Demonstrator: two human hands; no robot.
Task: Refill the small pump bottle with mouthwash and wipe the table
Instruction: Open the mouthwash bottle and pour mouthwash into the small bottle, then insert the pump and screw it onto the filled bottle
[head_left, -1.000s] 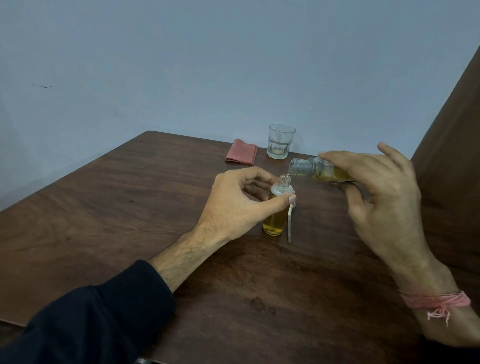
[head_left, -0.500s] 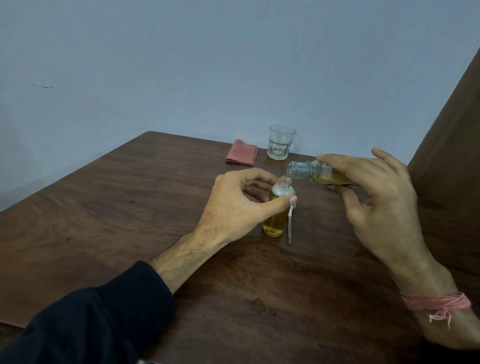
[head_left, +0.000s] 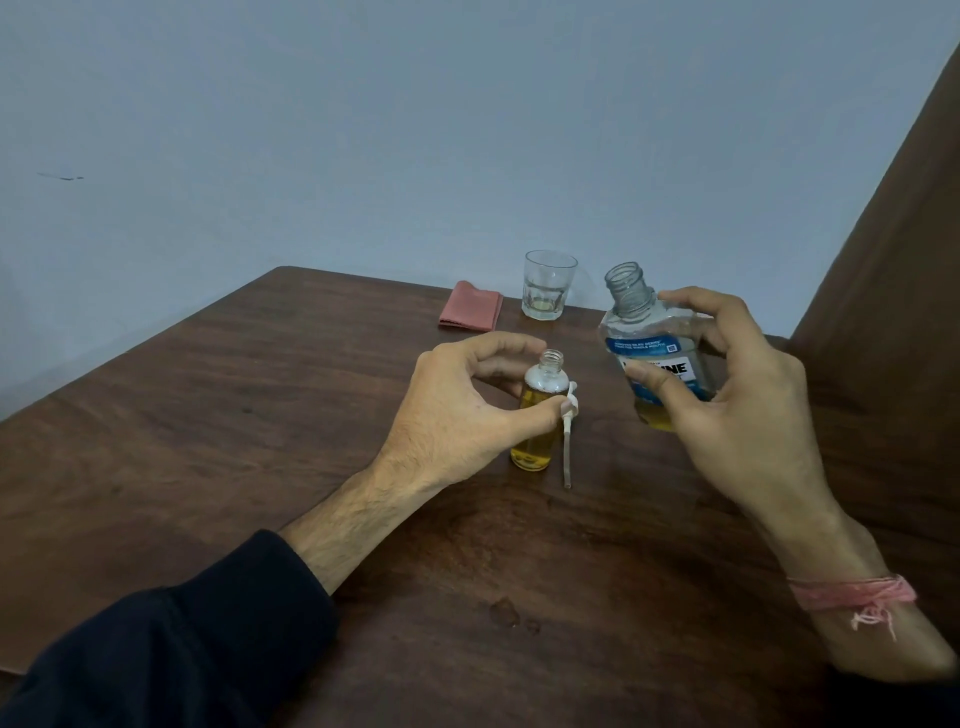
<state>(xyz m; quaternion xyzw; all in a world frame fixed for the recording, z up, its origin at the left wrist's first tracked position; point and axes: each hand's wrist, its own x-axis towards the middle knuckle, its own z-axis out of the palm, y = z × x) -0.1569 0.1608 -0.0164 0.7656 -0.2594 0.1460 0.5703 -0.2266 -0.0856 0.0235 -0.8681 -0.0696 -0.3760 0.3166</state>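
Bottles number two: left hand pinches one small pump bottle standing on the table; right hand grips one uncapped mouthwash bottle aloft. One glass, one folded cloth, one pump head.

The left hand pinches a small clear plastic bottle of amber liquid, uncapped and standing upright on the dark brown wooden bench. A white pump head with its dip tube lies on the bench just right of that hand's thumb. The right hand holds a larger clear mouthwash bottle with a blue label, open and nearly upright, above the bench. Beyond the left hand sit a folded pink cloth and a clear faceted glass.
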